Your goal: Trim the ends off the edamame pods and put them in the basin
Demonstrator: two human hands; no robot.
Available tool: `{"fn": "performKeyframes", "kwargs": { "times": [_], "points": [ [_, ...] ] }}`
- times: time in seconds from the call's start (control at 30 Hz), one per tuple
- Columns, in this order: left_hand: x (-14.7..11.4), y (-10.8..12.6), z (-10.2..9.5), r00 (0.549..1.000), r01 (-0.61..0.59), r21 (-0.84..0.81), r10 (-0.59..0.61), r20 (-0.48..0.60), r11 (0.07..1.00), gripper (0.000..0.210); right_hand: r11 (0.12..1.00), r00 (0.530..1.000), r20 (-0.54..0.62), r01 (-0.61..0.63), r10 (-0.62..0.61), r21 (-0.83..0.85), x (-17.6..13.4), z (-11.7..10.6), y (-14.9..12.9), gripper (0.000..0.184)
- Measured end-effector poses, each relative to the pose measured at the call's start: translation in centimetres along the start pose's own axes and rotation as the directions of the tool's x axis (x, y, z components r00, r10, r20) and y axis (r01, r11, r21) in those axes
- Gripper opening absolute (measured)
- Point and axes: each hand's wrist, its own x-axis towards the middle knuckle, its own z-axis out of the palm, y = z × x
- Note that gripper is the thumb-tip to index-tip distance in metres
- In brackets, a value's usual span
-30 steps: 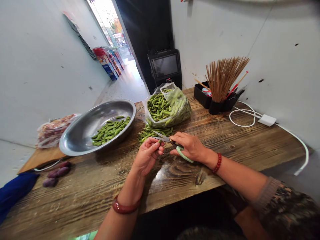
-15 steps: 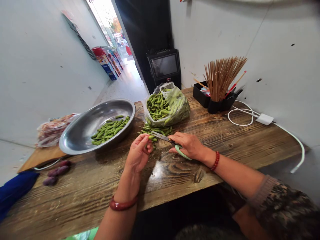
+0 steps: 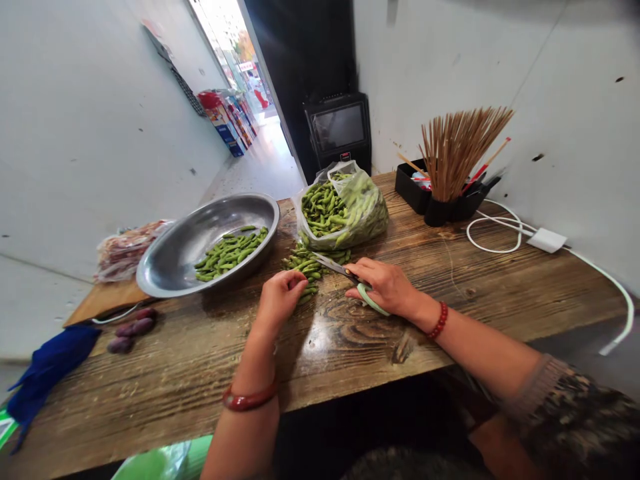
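Note:
My right hand (image 3: 383, 287) is closed round the green handles of a pair of scissors (image 3: 336, 265), whose metal blades point left over a small heap of green soybean pods (image 3: 305, 261). Just left of the blade tips, my left hand (image 3: 281, 297) is turned knuckles up with its fingers pinched together. Whatever lies between those fingertips is hidden. Behind the heap stands a clear plastic bag (image 3: 367, 217) full of pods. To the left, a wide steel basin (image 3: 167, 257) holds more pods (image 3: 233, 252).
On the wooden table (image 3: 200, 373) lie several purple-red roundish items (image 3: 133, 330) and a blue cloth (image 3: 53, 363). A plastic-wrapped bundle (image 3: 127, 250) sits left of the basin. At right are a black holder with thin sticks (image 3: 453, 160) and a white cable with adapter (image 3: 547, 240).
My left hand has moved away from the scissor blades and turned over, knuckles up. The pod that showed at its fingertips is out of sight. The view has shifted slightly.

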Motion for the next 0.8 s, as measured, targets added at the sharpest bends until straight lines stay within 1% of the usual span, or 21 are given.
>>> {"fn": "performKeyframes", "kwargs": {
  "times": [0.03, 0.1, 0.17, 0.27, 0.4, 0.47, 0.53, 0.6, 0.67, 0.73, 0.8],
  "points": [
    [0.1, -0.2, 0.2, 0.999, -0.039, 0.112, 0.036, 0.02, 0.993, 0.005, 1.0, 1.0, -0.001, -0.003, 0.003, -0.004, 0.0, 0.0, 0.0, 0.04],
    [0.2, -0.7, 0.5, 0.994, -0.098, 0.254, 0.081, 0.076, 0.962, 0.009, 1.0, 1.0, 0.0, -0.008, 0.008, -0.011, 0.0, -0.1, -0.1, 0.04],
    [0.2, -1.1, 0.7, 0.988, -0.132, 0.315, 0.097, 0.124, 0.94, 0.012, 1.0, 1.0, 0.004, -0.011, 0.011, -0.016, 0.0, -0.1, -0.1, 0.04],
    [0.1, -1.6, 0.8, 0.978, -0.158, 0.33, 0.103, 0.179, 0.931, 0.011, 1.0, 1.0, 0.004, -0.007, 0.007, -0.014, 0.1, -0.1, -0.1, 0.04],
    [0.0, -1.6, 0.8, 0.957, -0.21, 0.259, 0.144, 0.253, 0.943, 0.006, 1.0, 1.0, -0.005, -0.007, 0.007, -0.005, 0.0, 0.1, -0.1, 0.04],
    [-0.1, -1.5, 0.9, 0.95, -0.23, 0.223, 0.169, 0.264, 0.947, 0.005, 1.0, 1.0, 0.0, -0.016, 0.016, -0.006, 0.1, 0.1, -0.1, 0.04],
    [-0.1, -1.4, 1.1, 0.951, -0.216, 0.185, 0.164, 0.262, 0.959, 0.004, 1.0, 1.0, 0.007, -0.026, 0.026, -0.018, 0.1, 0.0, -0.1, 0.041],
    [0.0, -1.0, 1.2, 0.963, -0.158, 0.13, 0.123, 0.24, 0.979, 0.006, 0.999, 0.999, 0.013, -0.03, 0.031, -0.029, 0.1, 0.0, -0.1, 0.041],
    [0.0, -0.5, 1.3, 0.978, -0.088, 0.031, 0.08, 0.195, 0.996, 0.012, 0.999, 0.999, 0.02, -0.028, 0.029, -0.024, 0.1, 0.0, -0.1, 0.041],
    [-0.2, 0.2, 1.3, 0.988, -0.021, -0.118, 0.038, 0.147, 0.993, 0.018, 1.0, 0.999, 0.021, -0.026, 0.026, -0.002, 0.1, 0.1, 0.0, 0.042],
    [-0.4, 0.9, 1.3, 0.991, 0.059, -0.294, -0.02, 0.135, 0.954, 0.02, 0.999, 1.0, 0.01, -0.03, 0.03, 0.021, 0.1, 0.1, 0.0, 0.043]
  ]
}}
